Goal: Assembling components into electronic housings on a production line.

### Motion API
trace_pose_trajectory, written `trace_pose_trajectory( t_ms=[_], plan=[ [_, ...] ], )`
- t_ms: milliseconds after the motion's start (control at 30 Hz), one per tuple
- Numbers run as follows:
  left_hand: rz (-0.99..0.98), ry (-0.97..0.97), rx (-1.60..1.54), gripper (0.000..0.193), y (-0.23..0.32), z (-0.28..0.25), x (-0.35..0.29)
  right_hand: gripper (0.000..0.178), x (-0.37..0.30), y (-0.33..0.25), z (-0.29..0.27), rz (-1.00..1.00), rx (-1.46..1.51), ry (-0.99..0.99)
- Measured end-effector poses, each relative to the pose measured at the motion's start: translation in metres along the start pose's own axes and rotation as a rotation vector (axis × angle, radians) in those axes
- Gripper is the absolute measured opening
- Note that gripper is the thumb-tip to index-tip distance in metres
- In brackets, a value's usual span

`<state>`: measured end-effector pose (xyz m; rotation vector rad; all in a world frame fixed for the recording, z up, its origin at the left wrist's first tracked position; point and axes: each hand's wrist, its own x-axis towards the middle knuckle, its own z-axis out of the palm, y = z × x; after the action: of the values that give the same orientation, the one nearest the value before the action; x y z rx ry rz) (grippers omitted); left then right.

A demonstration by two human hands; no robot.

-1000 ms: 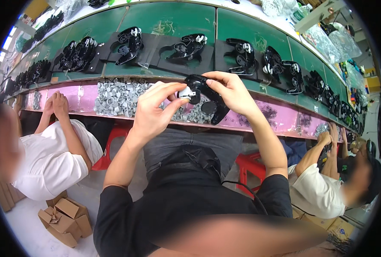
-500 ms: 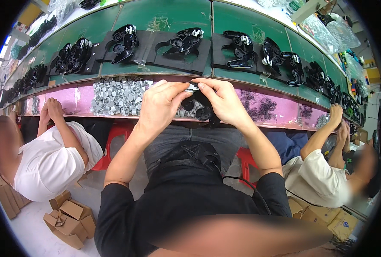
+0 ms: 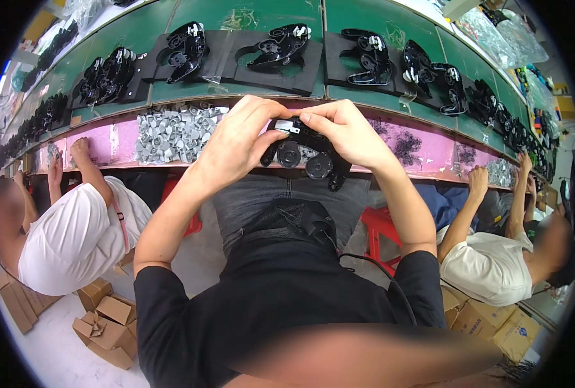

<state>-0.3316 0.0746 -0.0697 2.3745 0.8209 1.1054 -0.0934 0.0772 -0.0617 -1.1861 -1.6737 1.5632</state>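
Note:
A black game controller shell (image 3: 303,145) is held up over the pink tray's near edge, its two round dark discs facing me. A small white and grey piece (image 3: 286,127) sits at the shell's upper left part. My left hand (image 3: 235,139) closes on the shell's left side, its thumb just below the white piece and fingers along the top edge. My right hand (image 3: 347,134) pinches the top edge on the right, thumb in front. The fingertips behind the shell are hidden.
Loose grey plastic caps (image 3: 171,134) fill the tray to the left; small black parts (image 3: 406,147) lie right. Beyond, controller shells (image 3: 368,57) rest on black foam holders (image 3: 242,72) along the green bench (image 3: 248,19). Co-workers in white (image 3: 80,239) and cream (image 3: 488,265) sit either side.
The controller shell has tilted so more of its face and the white piece show. Both hands have shifted slightly up. The co-workers' hands have also moved.

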Motion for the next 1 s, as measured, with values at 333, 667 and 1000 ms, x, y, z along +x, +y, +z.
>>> trace_pose_trajectory(
  t_ms=[333, 667, 1000],
  plan=[
    [-0.019, -0.02, 0.053, 0.018, 0.003, -0.01, -0.008, 0.031, 0.011, -0.002, -0.005, 0.084, 0.071, -0.096],
    [-0.051, -0.132, 0.104, 0.018, 0.005, -0.017, -0.008, 0.03, 0.016, -0.003, -0.002, 0.129, 0.083, -0.119],
    [-0.019, -0.144, 0.179, 0.018, 0.002, -0.016, -0.013, 0.03, 0.024, -0.001, 0.006, 0.122, 0.111, -0.059]
  ],
)
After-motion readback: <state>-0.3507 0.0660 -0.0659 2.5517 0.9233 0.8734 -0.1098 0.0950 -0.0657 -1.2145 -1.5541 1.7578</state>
